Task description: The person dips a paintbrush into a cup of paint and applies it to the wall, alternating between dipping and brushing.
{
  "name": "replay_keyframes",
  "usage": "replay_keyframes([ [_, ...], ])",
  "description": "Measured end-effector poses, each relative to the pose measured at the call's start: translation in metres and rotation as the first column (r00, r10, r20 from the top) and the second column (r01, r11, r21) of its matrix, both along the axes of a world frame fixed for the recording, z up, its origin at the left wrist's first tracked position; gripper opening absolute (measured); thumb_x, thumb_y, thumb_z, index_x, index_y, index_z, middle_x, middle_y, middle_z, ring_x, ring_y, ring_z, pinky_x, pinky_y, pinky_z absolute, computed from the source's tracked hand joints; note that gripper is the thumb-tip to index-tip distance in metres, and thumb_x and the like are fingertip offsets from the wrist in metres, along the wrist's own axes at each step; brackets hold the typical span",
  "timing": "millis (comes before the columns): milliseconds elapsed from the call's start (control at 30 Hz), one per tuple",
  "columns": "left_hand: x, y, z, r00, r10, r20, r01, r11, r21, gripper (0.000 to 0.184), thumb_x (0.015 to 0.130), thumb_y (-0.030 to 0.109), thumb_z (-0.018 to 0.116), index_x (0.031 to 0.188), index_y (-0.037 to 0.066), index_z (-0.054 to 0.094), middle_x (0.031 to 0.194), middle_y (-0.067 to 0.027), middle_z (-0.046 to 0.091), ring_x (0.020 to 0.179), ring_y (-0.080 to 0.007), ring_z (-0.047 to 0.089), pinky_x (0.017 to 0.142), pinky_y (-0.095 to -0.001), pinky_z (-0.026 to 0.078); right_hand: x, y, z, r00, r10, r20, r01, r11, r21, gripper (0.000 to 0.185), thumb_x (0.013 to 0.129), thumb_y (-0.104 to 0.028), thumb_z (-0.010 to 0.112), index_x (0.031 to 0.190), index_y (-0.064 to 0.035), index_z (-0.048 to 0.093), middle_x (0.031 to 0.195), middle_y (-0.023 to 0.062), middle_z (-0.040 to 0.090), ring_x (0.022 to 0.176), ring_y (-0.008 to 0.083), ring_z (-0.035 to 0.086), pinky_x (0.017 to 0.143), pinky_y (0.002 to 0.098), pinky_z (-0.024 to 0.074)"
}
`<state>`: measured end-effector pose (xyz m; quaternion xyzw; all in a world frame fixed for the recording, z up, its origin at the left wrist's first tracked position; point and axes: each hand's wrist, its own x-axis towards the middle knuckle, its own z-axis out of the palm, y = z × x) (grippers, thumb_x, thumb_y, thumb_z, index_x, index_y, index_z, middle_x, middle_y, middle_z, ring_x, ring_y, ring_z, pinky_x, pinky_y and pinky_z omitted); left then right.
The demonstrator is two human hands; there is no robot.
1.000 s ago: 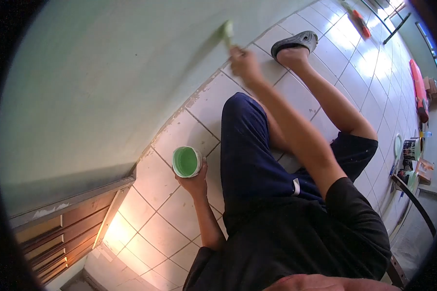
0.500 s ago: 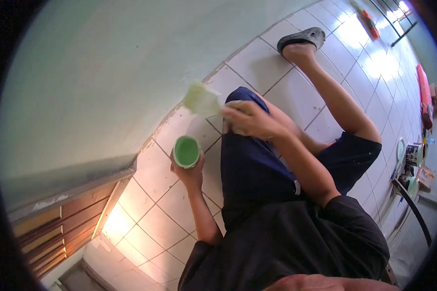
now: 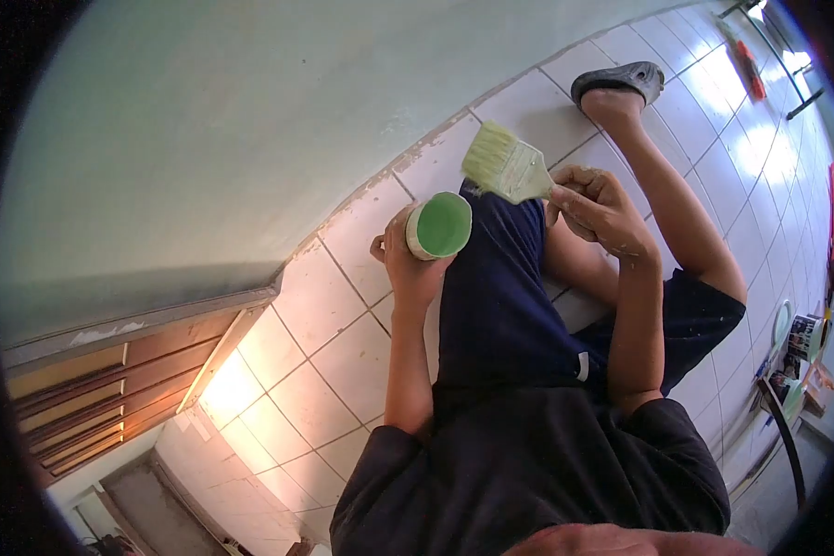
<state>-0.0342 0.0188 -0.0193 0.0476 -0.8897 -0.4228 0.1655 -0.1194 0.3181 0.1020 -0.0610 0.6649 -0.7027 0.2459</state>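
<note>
My left hand (image 3: 411,269) is wrapped round a white cup (image 3: 440,225) with green paint inside, tilted so that its opening faces the camera. In my right hand (image 3: 604,211) is the handle of a wide paintbrush (image 3: 510,165). The brush's pale green bristles point up and to the left, just above and to the right of the cup, apart from it. Both hands are over the tiled floor near my bent knee. Paint marks show on the right hand's fingers.
A pale green wall (image 3: 204,148) rises on the left, above white floor tiles (image 3: 343,371). A wooden louvred panel (image 3: 130,380) stands at the lower left. Paint containers (image 3: 800,338) are at the far right, and an orange object (image 3: 751,72) lies at the upper right.
The right hand has brought the brush away from the wall and back near the cup, now held still. The left hand has lifted the cup up and to the right.
</note>
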Motion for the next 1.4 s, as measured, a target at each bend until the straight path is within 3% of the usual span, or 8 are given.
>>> replay_keyframes([
  [400, 0.000, 0.001, 0.003, 0.981, 0.017, -0.193, -0.057, 0.977, -0.205, 0.077, 0.072, 0.020, 0.091, 0.140, 0.012, 0.057, 0.143, -0.0053, 0.066, 0.136, -0.0215, 0.057, 0.112, -0.0417, 0.025, 0.016, -0.024, 0.025, 0.930, 0.362, 0.055, -0.366, 0.911, 0.188, 0.036, 0.102, -0.022, 0.070, 0.110, 0.0123, 0.076, 0.064, -0.0037, 0.055, 0.053, 0.0047, 0.046, 0.047, 0.0246, 0.0344],
  [567, 0.015, -0.008, -0.006, 0.975, 0.068, -0.213, -0.111, 0.974, -0.199, 0.075, 0.071, 0.024, 0.092, 0.137, 0.012, 0.059, 0.140, -0.0058, 0.067, 0.137, -0.0255, 0.058, 0.113, -0.0456, 0.025, 0.023, -0.055, 0.030, 0.945, 0.306, 0.112, -0.324, 0.850, 0.416, 0.032, 0.099, -0.019, 0.072, 0.117, 0.0065, 0.069, 0.064, 0.0012, 0.061, 0.054, 0.0066, 0.052, 0.049, 0.0260, 0.0377],
  [800, 0.048, -0.026, -0.027, 0.981, 0.074, -0.182, -0.121, 0.956, -0.265, 0.074, 0.072, 0.023, 0.092, 0.137, 0.012, 0.057, 0.142, -0.0064, 0.066, 0.138, -0.0265, 0.058, 0.113, -0.0459, 0.027, 0.037, -0.105, 0.024, 0.902, 0.397, 0.172, -0.432, 0.797, 0.423, 0.029, 0.096, -0.015, 0.073, 0.118, 0.0019, 0.067, 0.077, 0.0110, 0.071, 0.062, 0.0118, 0.062, 0.055, 0.0290, 0.0456],
  [867, 0.055, -0.028, -0.031, 0.979, 0.089, -0.184, -0.135, 0.958, -0.254, 0.075, 0.071, 0.025, 0.093, 0.136, 0.012, 0.058, 0.142, -0.0070, 0.066, 0.138, -0.0270, 0.058, 0.114, -0.0470, 0.026, 0.054, -0.116, -0.001, 0.895, 0.423, -0.141, -0.337, 0.849, 0.407, 0.026, 0.093, -0.013, 0.074, 0.111, 0.0045, 0.069, 0.090, 0.0202, 0.074, 0.076, 0.0243, 0.072, 0.069, 0.0382, 0.0539],
  [900, 0.058, -0.027, -0.032, 0.978, 0.102, -0.185, -0.143, 0.964, -0.224, 0.075, 0.071, 0.024, 0.093, 0.136, 0.012, 0.058, 0.142, -0.0069, 0.066, 0.138, -0.0270, 0.058, 0.114, -0.0471, 0.027, 0.059, -0.122, -0.006, 0.869, 0.434, -0.239, -0.312, 0.855, 0.415, 0.023, 0.090, -0.010, 0.072, 0.107, 0.0059, 0.071, 0.096, 0.0250, 0.073, 0.095, 0.0380, 0.072, 0.086, 0.0462, 0.0551],
  [1000, 0.063, -0.028, -0.033, 0.972, 0.128, -0.197, -0.165, 0.969, -0.183, 0.077, 0.071, 0.025, 0.093, 0.138, 0.012, 0.057, 0.142, -0.0069, 0.066, 0.137, -0.0265, 0.058, 0.113, -0.0456, 0.029, 0.068, -0.135, -0.006, 0.765, 0.545, -0.342, -0.335, 0.791, 0.511, 0.026, 0.088, -0.007, 0.075, 0.110, 0.0064, 0.073, 0.100, 0.0247, 0.072, 0.100, 0.0412, 0.070, 0.093, 0.0438, 0.0552],
  [1133, 0.067, -0.030, -0.026, 0.977, 0.149, -0.152, -0.174, 0.971, -0.167, 0.078, 0.072, 0.028, 0.094, 0.139, 0.012, 0.056, 0.143, -0.0072, 0.066, 0.136, -0.0259, 0.059, 0.111, -0.0437, 0.031, 0.086, -0.142, -0.010, 0.717, 0.460, -0.524, -0.176, 0.847, 0.502, 0.021, 0.088, -0.002, 0.073, 0.107, 0.0068, 0.074, 0.104, 0.0225, 0.070, 0.097, 0.0412, 0.069, 0.093, 0.0442, 0.0559],
  [1400, 0.062, -0.033, -0.024, 0.989, 0.054, -0.138, -0.065, 0.995, -0.077, 0.082, 0.067, 0.024, 0.096, 0.139, 0.014, 0.058, 0.144, -0.0059, 0.066, 0.137, -0.0248, 0.059, 0.110, -0.0451, 0.029, 0.071, -0.136, 0.012, 0.804, 0.461, -0.376, -0.315, 0.866, 0.388, 0.019, 0.092, 0.003, 0.069, 0.110, 0.0074, 0.065, 0.111, 0.0227, 0.063, 0.101, 0.0431, 0.068, 0.084, 0.0458, 0.0555],
])
